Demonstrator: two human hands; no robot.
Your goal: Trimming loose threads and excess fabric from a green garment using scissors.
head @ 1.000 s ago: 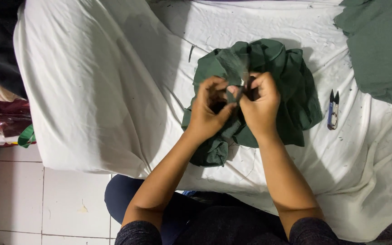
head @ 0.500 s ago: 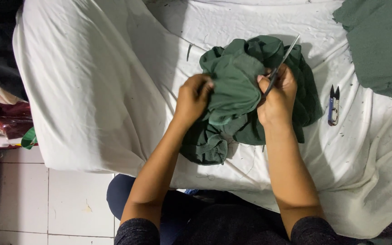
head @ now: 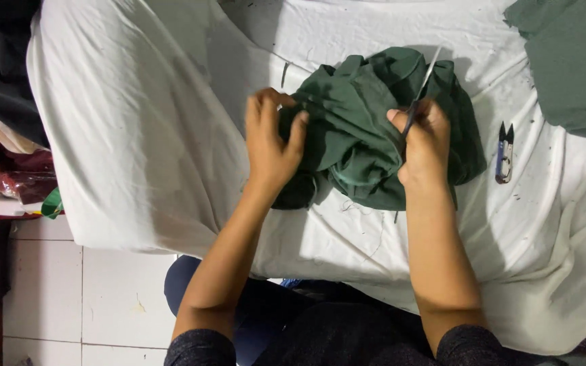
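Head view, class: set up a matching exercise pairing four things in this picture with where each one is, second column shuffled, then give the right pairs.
Things
1. green garment
2. scissors
3. thread snips
4. second green cloth

Places
A. lying alone on the white sheet, to the right of the right hand
B. top right corner of the picture
C. bunched between both hands
D. gripped in the right hand, blades pointing away from the person

The left hand presses the garment's left side.

Pairs: 1-C, 2-D, 3-A, 4-B
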